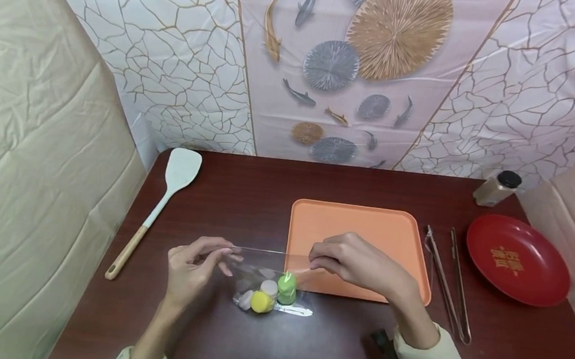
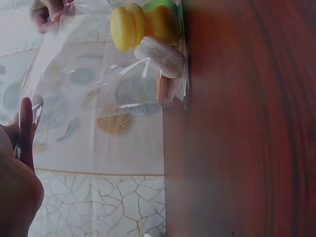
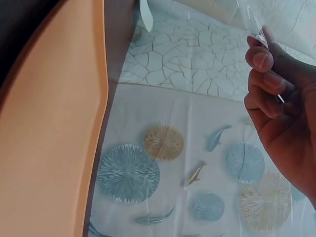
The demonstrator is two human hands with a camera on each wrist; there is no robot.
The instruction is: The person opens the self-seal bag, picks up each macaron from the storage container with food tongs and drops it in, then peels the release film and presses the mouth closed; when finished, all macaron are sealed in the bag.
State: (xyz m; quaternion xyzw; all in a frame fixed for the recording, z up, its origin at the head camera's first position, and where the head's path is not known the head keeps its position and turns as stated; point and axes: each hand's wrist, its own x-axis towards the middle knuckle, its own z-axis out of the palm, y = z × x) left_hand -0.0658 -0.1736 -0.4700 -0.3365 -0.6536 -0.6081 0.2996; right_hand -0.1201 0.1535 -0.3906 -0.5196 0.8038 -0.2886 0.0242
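A clear plastic bag [image 1: 264,260] is stretched between both hands over the table's front half. My left hand [image 1: 190,268] pinches its left top corner between thumb and fingers. At the opposite corner my right hand [image 1: 347,260] grips the film with curled fingers. Inside, at the bag's bottom, lie several macarons: a yellow macaron [image 1: 262,302], a green macaron [image 1: 287,288] and a pale lilac macaron [image 1: 269,287]. The left wrist view shows the yellow macaron [image 2: 126,27] beside the pale one [image 2: 159,57], both behind the film.
Behind the right hand lies an orange tray [image 1: 356,223]. Metal tongs [image 1: 448,281], a red plate [image 1: 532,284] and a black-capped jar [image 1: 496,189] are at the right. A white spatula [image 1: 162,205] with a wooden handle lies at the left. Fabric walls enclose the dark table [image 1: 244,198].
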